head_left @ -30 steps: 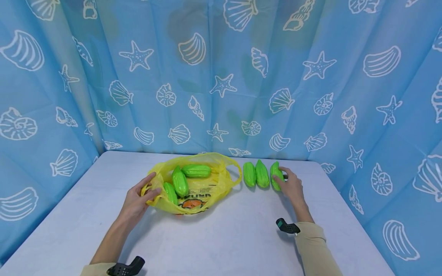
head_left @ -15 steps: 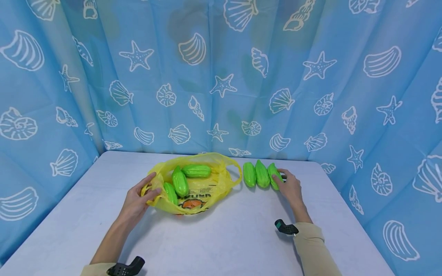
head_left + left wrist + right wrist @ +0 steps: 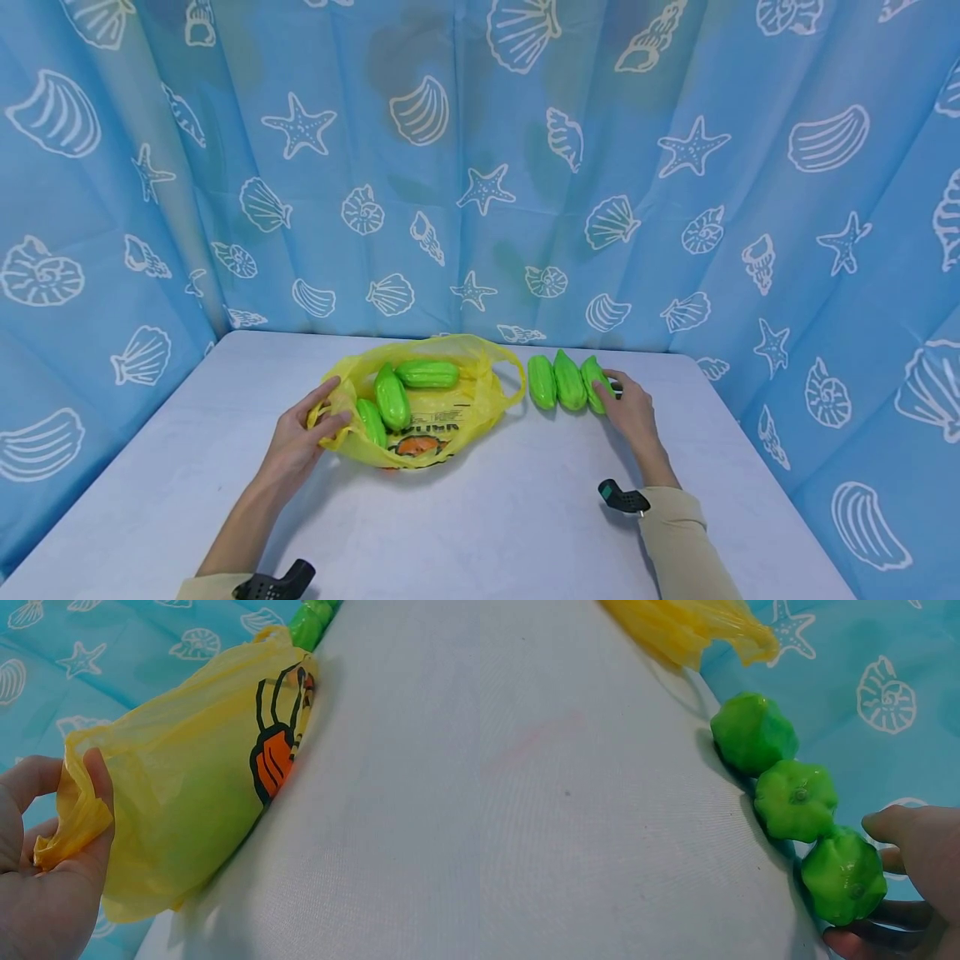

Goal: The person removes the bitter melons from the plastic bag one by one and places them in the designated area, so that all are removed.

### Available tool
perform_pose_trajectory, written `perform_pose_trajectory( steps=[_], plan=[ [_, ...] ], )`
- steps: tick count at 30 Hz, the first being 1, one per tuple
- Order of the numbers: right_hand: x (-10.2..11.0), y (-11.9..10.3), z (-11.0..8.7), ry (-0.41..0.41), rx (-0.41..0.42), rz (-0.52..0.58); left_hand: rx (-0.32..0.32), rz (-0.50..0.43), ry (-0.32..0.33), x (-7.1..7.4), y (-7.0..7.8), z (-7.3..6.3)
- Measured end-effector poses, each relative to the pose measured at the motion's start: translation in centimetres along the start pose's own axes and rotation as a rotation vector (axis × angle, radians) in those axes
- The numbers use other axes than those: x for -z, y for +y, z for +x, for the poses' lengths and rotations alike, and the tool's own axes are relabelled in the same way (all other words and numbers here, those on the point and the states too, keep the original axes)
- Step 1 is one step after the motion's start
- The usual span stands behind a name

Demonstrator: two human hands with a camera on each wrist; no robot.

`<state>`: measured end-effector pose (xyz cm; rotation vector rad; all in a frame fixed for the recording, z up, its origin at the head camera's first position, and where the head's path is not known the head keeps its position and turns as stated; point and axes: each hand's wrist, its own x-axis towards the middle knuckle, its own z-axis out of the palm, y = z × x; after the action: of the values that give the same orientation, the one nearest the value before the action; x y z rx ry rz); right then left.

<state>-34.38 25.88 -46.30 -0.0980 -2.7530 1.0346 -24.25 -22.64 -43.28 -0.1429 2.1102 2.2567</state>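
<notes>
My left hand [image 3: 296,437] pinches the left edge of a yellow plastic bag [image 3: 480,417], holding its mouth open. In the left wrist view the bag's edge [image 3: 75,832] is folded between thumb and fingers. Glossy green ridged gourds lie inside: one [image 3: 427,373] crosswise at the back, one [image 3: 392,396] slanting, one [image 3: 371,422] at the left. To the right of the bag, three more gourds stand side by side. My right hand [image 3: 633,412] has its fingers curled round the rightmost gourd [image 3: 844,876], which touches the middle gourd [image 3: 796,800]; the leftmost gourd [image 3: 754,733] is beyond.
The white table [image 3: 480,533] runs back to a blue curtain [image 3: 480,167] printed with shells and starfish. A loop handle [image 3: 517,379] of the bag reaches close to the leftmost of the three gourds. Both wrists carry black cameras [image 3: 624,497].
My right hand has shifted the rightmost gourd left, closing the gap to the middle one, and then stayed there. The left hand and bag have kept their place.
</notes>
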Motion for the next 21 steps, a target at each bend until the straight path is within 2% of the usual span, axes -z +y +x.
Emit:
perform_pose_trajectory(
  steps=[13, 21],
  plan=[
    [0.7, 0.0, -0.1, -0.020, 0.024, 0.005, -0.020, 0.013, -0.007, 0.1, -0.6, 0.3],
    [1.2, -0.4, -0.2, -0.017, 0.032, -0.008, 0.000, 0.012, 0.003, 0.1, -0.6, 0.4]
  ],
)
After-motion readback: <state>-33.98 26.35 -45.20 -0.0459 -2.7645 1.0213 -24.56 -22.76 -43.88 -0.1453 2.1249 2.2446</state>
